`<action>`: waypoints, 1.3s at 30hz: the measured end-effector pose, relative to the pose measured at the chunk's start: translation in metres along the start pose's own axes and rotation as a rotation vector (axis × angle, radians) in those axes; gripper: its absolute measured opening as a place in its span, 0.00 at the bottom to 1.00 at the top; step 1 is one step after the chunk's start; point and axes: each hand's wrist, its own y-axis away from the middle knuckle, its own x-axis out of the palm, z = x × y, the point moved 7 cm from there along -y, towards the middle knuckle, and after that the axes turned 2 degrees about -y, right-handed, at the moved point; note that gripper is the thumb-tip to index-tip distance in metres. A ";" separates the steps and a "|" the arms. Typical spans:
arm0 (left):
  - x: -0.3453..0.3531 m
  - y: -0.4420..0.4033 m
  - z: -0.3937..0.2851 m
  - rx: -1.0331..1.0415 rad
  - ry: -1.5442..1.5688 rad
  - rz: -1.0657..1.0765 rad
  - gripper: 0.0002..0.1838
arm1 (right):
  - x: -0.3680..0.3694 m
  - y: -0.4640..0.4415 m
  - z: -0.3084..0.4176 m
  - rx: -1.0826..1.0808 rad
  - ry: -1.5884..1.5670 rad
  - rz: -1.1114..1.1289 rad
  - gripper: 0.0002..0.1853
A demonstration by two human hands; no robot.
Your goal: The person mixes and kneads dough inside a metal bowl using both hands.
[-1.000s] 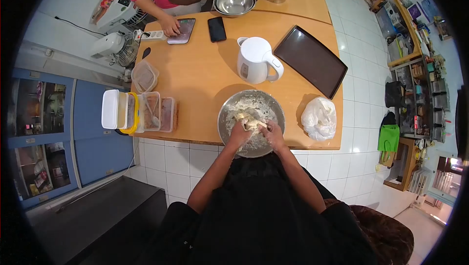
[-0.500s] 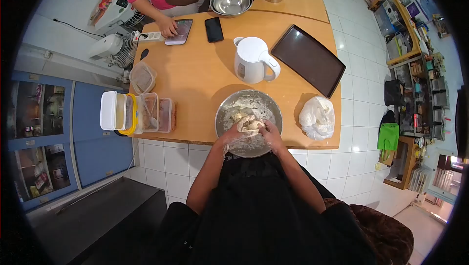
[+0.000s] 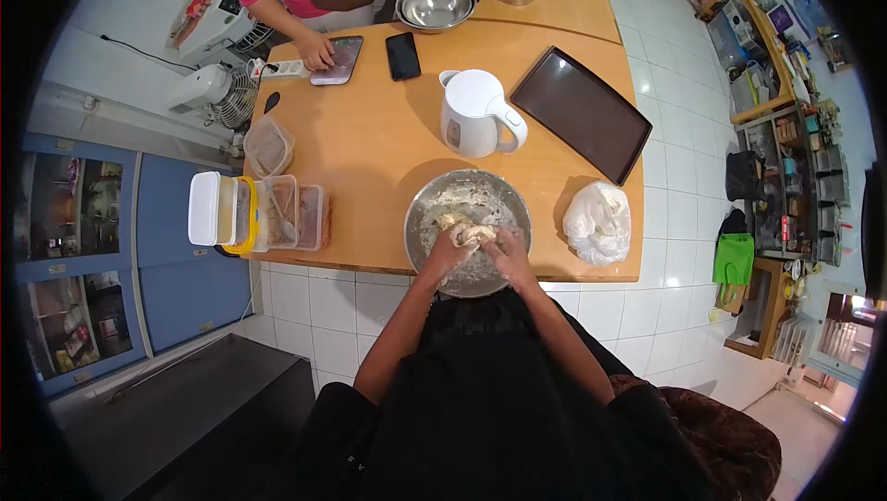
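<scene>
A wide metal mixing bowl [image 3: 420, 201], its inside smeared with flour, stands at the table's near edge. Both of my hands are inside it, floury and gripping one pale, rough lump of dough [image 3: 474, 236]. My left hand [image 3: 445, 256] holds the dough's left side with the fingers curled in. On the opposite side, my right hand [image 3: 507, 255] closes round the dough's edge. More sticky dough and loose flour cling to the bowl's wall. Some fingertips are hidden by the dough.
Beyond the bowl stands a white electric kettle [image 3: 476, 113]. A dark baking tray [image 3: 582, 113] and a tied plastic bag [image 3: 598, 224] lie to the right. Plastic containers [image 3: 277, 214] line the left edge. Across the table, another person's hand [image 3: 317, 51] touches a scale [image 3: 342, 62] near a phone [image 3: 403, 56].
My hands have shifted slightly within the bowl, and the dough between them looks more gathered. My right hand sits a little lower and further left. The other person's hand stays at the scale.
</scene>
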 end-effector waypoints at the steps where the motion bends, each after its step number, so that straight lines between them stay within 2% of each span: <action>1: -0.001 0.001 -0.003 -0.020 -0.029 0.006 0.20 | -0.003 0.003 0.010 -0.014 0.079 -0.072 0.29; 2: -0.003 0.001 -0.006 -0.040 -0.060 0.011 0.20 | -0.008 0.006 0.021 -0.030 0.157 -0.143 0.29; 5: -0.004 0.007 -0.022 -0.007 -0.079 0.038 0.21 | -0.010 0.008 0.047 0.134 -0.296 0.084 0.32; 9: -0.004 0.007 -0.034 0.019 -0.156 0.102 0.25 | 0.006 0.001 0.020 0.214 -0.270 0.293 0.34; 11: -0.004 0.005 -0.036 -0.027 -0.200 0.200 0.31 | 0.014 0.000 0.014 0.217 -0.299 0.364 0.33; 12: -0.003 0.006 -0.033 -0.050 -0.221 0.248 0.35 | 0.013 0.001 0.012 0.247 -0.290 0.351 0.32; 14: -0.007 0.002 -0.023 0.003 -0.229 0.210 0.39 | 0.011 0.002 0.011 0.303 -0.270 0.326 0.30; 18: -0.010 0.001 -0.025 -0.016 -0.101 0.242 0.45 | 0.012 0.004 0.018 0.313 -0.507 0.321 0.24; 21: -0.010 0.002 -0.042 0.038 -0.023 0.316 0.45 | 0.012 0.011 0.028 0.354 -0.611 0.289 0.21; 24: -0.015 0.005 -0.028 -0.144 0.124 0.280 0.44 | 0.009 0.012 0.026 0.373 -0.644 0.243 0.20; 27: -0.010 0.013 -0.021 -0.308 0.641 0.253 0.37 | 0.008 0.009 0.021 0.377 -0.678 0.234 0.20; 30: -0.010 0.013 -0.029 -0.067 0.217 0.126 0.33 | 0.011 0.009 0.010 0.399 -0.757 0.221 0.21; 33: -0.010 0.008 -0.014 0.004 0.267 0.069 0.32 | 0.013 0.012 0.019 0.397 -0.896 0.260 0.24; 36: -0.016 0.004 -0.012 0.036 0.134 -0.002 0.31 | 0.015 0.013 0.023 0.416 -1.013 0.300 0.27; 39: -0.018 0.012 -0.026 -0.056 0.200 -0.013 0.31 | 0.015 0.014 0.018 0.442 -0.992 0.318 0.30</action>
